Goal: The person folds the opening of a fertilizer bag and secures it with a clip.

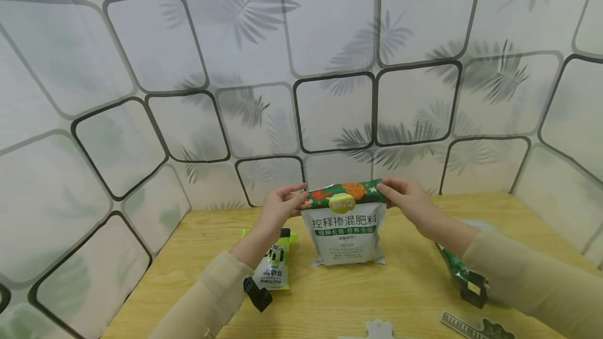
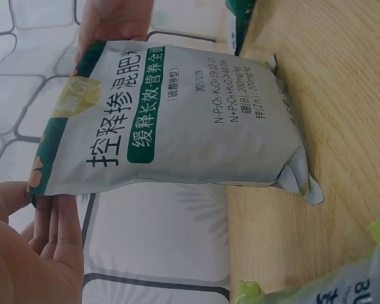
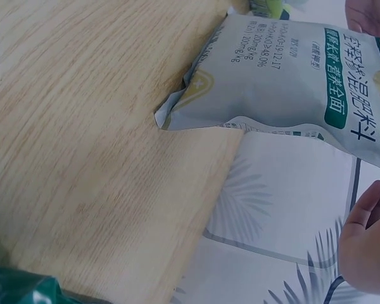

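Note:
A white fertilizer bag (image 1: 346,239) with a green, orange-flowered top band stands upright on the table, its printed front facing me. My left hand (image 1: 281,205) pinches the bag's top left corner, thumb in front and fingers behind, as the left wrist view shows with the hand (image 2: 41,244) at the green edge of the bag (image 2: 196,120). At the top right corner my right hand (image 1: 409,200) pinches the band the same way. In the right wrist view the lower part of the bag (image 3: 272,76) rests on the wood, and the right hand (image 3: 370,244) shows only partly.
A lime-green and white packet (image 1: 275,263) lies left of the bag, partly behind my left forearm. Under my right forearm lies a green bag (image 1: 454,266). Near the front edge are a white notched piece (image 1: 379,328) and a ruler-like strip (image 1: 464,324). A patterned curtain (image 1: 334,114) hangs behind the table (image 1: 202,255).

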`<state>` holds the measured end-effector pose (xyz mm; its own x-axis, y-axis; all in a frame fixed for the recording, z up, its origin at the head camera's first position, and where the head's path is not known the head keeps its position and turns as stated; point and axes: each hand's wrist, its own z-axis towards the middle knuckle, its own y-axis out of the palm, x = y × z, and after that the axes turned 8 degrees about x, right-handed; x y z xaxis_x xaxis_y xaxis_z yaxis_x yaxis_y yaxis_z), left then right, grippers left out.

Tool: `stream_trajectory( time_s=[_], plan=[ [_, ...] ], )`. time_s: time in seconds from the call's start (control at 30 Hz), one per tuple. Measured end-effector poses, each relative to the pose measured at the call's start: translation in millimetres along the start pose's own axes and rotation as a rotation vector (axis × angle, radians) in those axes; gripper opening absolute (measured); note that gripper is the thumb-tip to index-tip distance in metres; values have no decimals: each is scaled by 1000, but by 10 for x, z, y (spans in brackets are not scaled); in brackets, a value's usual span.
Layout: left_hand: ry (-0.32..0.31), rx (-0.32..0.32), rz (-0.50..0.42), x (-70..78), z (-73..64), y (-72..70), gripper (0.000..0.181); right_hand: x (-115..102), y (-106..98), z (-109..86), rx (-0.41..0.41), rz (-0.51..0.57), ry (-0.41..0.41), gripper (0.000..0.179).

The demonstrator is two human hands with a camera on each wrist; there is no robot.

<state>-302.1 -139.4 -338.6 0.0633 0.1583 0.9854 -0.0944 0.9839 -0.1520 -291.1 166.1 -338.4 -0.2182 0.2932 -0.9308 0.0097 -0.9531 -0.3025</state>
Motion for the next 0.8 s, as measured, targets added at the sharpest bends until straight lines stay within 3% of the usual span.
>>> stream_trajectory(
  time_s=[0.17, 0.4, 0.57, 0.8],
  plan=[
    [16, -4, -9, -13, -3, -6, 37, 10, 10, 19, -8, 50, -55, 51],
    [10, 3, -16, 3, -2, 2, 28, 33, 0, 27, -5, 61, -121, 41],
    [2, -7, -20, -3, -6, -4, 15, 30, 5, 23, -10, 63, -100, 36],
    [9, -22, -3, -13, -16, -19, 20, 42, 4, 22, -8, 54, -58, 35]
  ],
)
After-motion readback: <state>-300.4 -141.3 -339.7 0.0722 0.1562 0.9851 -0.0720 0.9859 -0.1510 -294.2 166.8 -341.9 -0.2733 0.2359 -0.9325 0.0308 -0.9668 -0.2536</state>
